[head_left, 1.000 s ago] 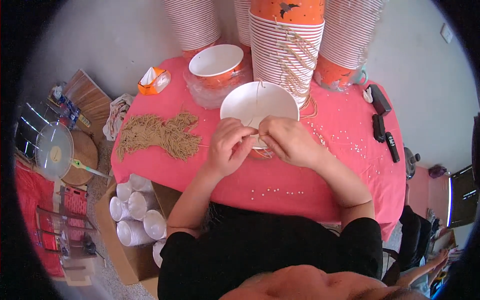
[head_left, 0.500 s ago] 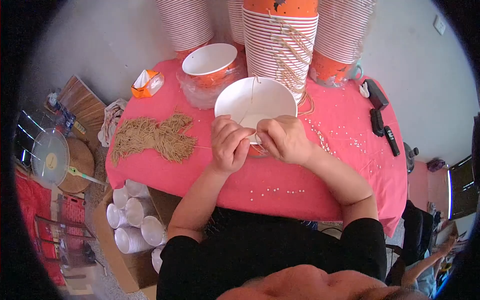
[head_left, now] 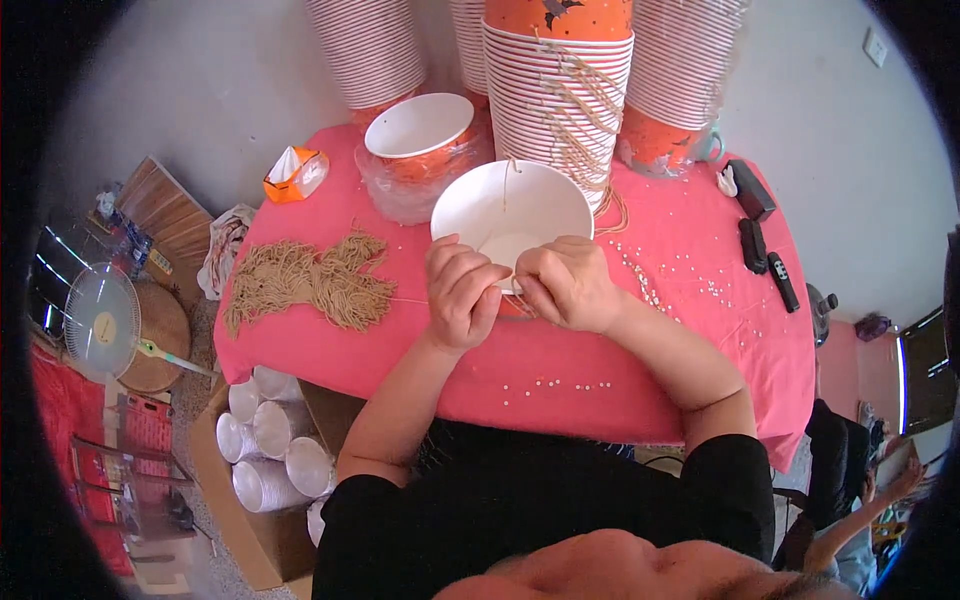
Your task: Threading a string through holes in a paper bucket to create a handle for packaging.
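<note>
A white-lined paper bucket [head_left: 470, 205] stands on the table in front of me, its mouth tilted toward me. Tan cord [head_left: 505, 190] comes through its far rim and hangs down inside. At the near rim my left hand [head_left: 465, 290] is closed in a pinch. My right hand [head_left: 567, 283] is closed too, its thumb and forefinger meeting the left fingertips. A thin bit of cord shows between them; the fingers cover most of it. Left of the bucket lies a bundle of tan cords [head_left: 310, 283], one strand stretching toward my left wrist.
Behind the bucket rises a tall stack of orange buckets [head_left: 555, 100] with cord handles. Another bucket [head_left: 420, 125] sits in plastic wrap. Small white beads [head_left: 650, 285] are scattered on the pink cloth [head_left: 600, 360]. Below left, a cardboard box [head_left: 240, 530] holds white cups.
Both hands stay together at the near rim with only slight finger movement. The cord inside the bucket hangs a little differently. The whole view has shifted slightly.
</note>
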The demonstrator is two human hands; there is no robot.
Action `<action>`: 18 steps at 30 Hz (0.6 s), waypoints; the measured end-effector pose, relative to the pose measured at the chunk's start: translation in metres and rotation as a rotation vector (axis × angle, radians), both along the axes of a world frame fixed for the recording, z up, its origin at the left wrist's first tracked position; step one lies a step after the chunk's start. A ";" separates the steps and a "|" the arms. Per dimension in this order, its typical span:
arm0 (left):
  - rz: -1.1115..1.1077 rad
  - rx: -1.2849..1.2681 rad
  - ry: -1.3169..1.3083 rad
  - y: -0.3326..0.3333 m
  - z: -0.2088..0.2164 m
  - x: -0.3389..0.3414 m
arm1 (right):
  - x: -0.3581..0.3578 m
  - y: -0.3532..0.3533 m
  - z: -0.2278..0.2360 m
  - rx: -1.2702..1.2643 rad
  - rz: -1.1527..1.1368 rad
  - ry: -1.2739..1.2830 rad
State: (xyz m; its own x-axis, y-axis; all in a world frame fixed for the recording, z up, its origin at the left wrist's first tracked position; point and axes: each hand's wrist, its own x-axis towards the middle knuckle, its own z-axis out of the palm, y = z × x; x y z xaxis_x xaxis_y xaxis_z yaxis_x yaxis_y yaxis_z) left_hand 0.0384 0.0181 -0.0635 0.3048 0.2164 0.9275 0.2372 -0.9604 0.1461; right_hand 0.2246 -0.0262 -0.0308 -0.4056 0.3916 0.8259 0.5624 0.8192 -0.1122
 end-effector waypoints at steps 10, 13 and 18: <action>-0.003 -0.002 -0.009 0.000 0.000 0.000 | 0.000 0.002 -0.001 0.031 -0.005 -0.004; -0.006 -0.005 -0.009 0.000 0.000 0.000 | 0.000 0.002 -0.001 0.035 0.001 0.003; 0.000 -0.008 0.001 0.000 -0.001 0.000 | 0.001 0.001 0.000 0.040 -0.009 -0.009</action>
State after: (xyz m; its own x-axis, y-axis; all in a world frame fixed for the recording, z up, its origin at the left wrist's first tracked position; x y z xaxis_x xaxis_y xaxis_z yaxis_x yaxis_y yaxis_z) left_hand 0.0382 0.0181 -0.0646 0.3058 0.2239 0.9254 0.2378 -0.9591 0.1535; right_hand 0.2251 -0.0251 -0.0307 -0.4100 0.3621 0.8371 0.5707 0.8178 -0.0742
